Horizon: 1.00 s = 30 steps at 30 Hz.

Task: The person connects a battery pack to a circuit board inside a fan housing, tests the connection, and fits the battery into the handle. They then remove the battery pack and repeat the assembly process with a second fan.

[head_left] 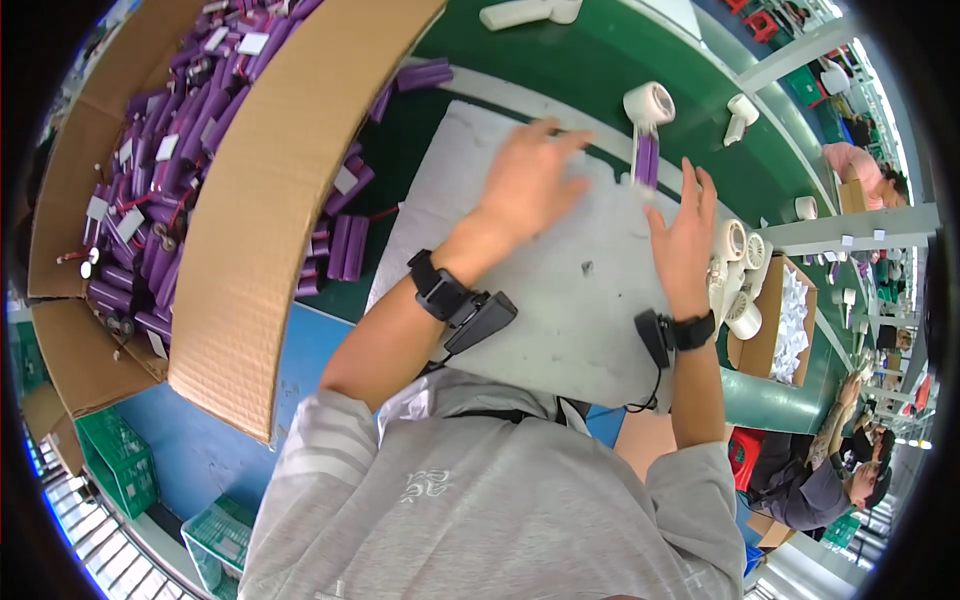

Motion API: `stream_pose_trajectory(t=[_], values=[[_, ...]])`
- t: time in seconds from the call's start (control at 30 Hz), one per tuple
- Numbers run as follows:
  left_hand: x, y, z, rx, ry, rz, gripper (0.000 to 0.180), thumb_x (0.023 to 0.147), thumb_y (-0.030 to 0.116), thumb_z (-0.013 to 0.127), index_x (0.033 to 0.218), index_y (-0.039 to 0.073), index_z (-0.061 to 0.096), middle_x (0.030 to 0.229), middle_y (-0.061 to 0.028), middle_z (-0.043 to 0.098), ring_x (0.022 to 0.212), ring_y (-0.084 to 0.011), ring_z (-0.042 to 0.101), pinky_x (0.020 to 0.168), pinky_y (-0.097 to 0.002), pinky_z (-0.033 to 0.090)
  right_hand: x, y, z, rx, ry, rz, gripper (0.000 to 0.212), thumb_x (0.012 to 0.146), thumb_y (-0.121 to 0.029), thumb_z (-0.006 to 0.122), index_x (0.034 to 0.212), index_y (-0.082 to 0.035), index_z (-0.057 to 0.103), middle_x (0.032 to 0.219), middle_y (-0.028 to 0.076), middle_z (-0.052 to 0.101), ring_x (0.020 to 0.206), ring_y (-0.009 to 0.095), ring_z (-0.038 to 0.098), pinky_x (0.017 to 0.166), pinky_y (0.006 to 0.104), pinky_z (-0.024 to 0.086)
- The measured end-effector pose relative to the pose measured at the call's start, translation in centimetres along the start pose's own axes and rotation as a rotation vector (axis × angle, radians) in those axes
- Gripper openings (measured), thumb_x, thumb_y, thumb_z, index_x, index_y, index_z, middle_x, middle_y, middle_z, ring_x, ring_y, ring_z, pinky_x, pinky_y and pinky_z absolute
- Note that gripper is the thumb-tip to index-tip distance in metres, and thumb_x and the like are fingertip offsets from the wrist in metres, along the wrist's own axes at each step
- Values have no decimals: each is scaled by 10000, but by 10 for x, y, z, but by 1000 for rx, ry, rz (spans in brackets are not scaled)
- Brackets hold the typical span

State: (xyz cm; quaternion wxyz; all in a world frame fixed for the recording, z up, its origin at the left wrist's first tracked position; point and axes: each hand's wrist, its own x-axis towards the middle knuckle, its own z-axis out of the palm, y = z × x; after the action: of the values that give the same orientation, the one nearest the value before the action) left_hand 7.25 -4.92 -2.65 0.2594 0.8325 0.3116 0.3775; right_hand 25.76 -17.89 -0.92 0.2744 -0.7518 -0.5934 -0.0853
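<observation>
My left hand (528, 185) hovers over the grey mat (480, 260), blurred by motion, its fingers apart with nothing in them. On the right, my right hand (684, 235) is also open, thumb and fingers spread upward. Between and just beyond both hands lies a white handheld fan body (650, 103), round head away from me, with purple battery cells (646, 162) showing in its handle. The right fingertips come close to the handle's lower end; no grip on it shows. Beside the right wrist sit several white fan bodies (735, 240) in a cluster.
A big cardboard box (285, 170) on the left is full of purple battery packs (165, 150). More packs (347, 248) lie between box and mat. Other white fan parts (740, 118) rest on the green belt (600, 60). A carton (768, 320) of white pieces stands right. Co-workers sit farther right.
</observation>
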Motion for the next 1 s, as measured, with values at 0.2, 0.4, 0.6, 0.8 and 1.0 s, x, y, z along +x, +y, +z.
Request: stream_pose_trajectory(t=[0.2,0.4,0.6,0.8,1.0], values=[[14,-47,-28,365,200,-209,578,770,88,672,1330,106,530,1427,-244,400,1306,-413,382,1041,-519,361,-5,5,27,154,-141,-147,448,794,-130,716,1211,-39,576,1294,195,515,1223,365,474,1037,423,380],[22,-78,-40,543,30,-340,621,781,30,589,1385,116,476,1477,-233,353,1357,-411,335,1071,-502,350,-7,8,27,279,-122,-72,391,809,-146,703,1177,-61,601,1279,183,526,1208,363,476,1027,437,384],[52,-86,-59,651,-122,-371,648,756,54,632,1381,131,482,1458,-215,386,1351,-413,334,1049,-549,340,-8,10,29,295,-55,-89,341,809,-128,700,1133,-66,614,1246,163,547,1167,363,503,994,427,415],[68,-99,-65,648,-59,-341,444,795,68,622,1238,97,616,1186,-177,610,1149,-368,543,971,-486,426,-6,2,23,535,-20,-1,323,806,-113,701,1113,-66,610,1207,156,555,1116,353,530,942,418,450],[65,-18,-47,206,55,-138,300,895,126,599,1181,44,638,977,-146,681,933,-276,669,807,-381,527,0,4,-10,315,289,-9,353,788,-113,716,1122,-82,609,1169,135,564,1043,333,558,874,430,471]])
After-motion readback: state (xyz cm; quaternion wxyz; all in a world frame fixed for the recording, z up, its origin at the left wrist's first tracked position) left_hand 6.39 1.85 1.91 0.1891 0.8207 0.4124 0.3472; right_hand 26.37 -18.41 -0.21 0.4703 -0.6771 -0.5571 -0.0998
